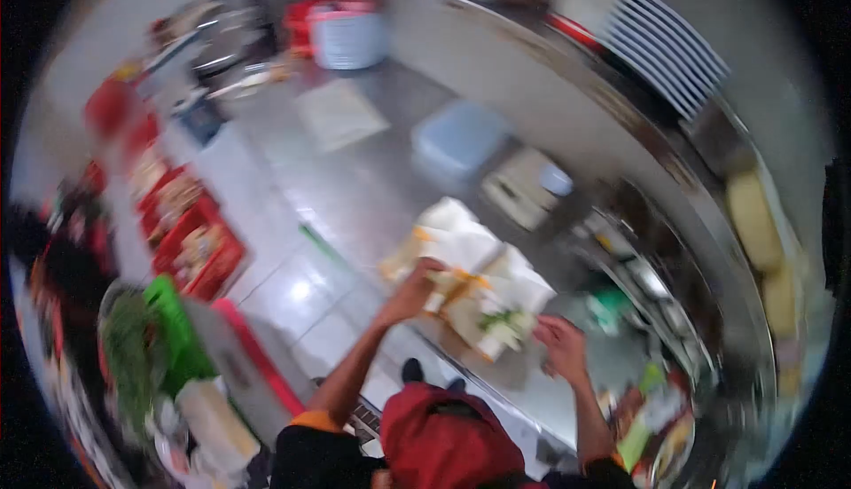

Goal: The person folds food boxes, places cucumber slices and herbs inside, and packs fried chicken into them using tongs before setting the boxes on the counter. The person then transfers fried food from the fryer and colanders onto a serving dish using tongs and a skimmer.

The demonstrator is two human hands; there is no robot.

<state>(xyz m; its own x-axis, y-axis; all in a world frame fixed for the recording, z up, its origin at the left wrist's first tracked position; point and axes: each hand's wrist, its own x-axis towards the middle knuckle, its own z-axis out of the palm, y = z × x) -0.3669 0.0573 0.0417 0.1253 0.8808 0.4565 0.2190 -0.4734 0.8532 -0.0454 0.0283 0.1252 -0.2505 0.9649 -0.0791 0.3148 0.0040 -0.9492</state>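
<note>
Both your arms reach forward over the metal counter (pixel 355 179), the left wrist turned inward. Your left hand (pixel 422 281) is at the left side of the white paper (pixel 456 232); your right hand (pixel 561 344), fingers bent, is just beside the greens (pixel 507 324). Blur keeps you from telling whether either grips anything. One cluster of greens lies on the paper, between your hands. Beyond: one blue tub (pixel 459 139). Leftward: two red crates (pixel 227 267).
</note>
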